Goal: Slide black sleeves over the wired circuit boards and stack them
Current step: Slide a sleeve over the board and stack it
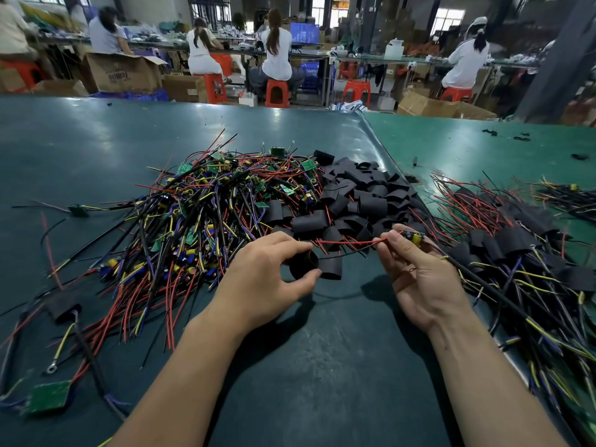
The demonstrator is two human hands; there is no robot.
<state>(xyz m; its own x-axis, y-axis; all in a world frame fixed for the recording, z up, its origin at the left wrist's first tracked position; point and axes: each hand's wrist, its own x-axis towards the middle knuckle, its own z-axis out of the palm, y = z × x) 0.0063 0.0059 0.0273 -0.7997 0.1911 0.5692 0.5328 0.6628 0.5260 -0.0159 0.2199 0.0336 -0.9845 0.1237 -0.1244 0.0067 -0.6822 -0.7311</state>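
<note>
My left hand (267,272) pinches a black sleeve (303,263) between thumb and fingers, its round mouth facing right. My right hand (416,272) pinches a wired circuit board (414,236) with yellow capacitors at its fingertips; the board's red wire (348,242) runs left toward the sleeve. Another loose black sleeve (331,267) lies just right of the held one. A big heap of bare wired boards (206,208) sits ahead on the left. Beside it is a pile of empty black sleeves (361,195). Sleeved boards (516,246) are stacked to the right.
The dark green mat (306,366) covers the table in front of me. A stray green board (48,396) and a sleeved piece (63,306) lie at the near left. People sit on orange stools (276,91) at far benches, with cardboard boxes (122,72) behind the table.
</note>
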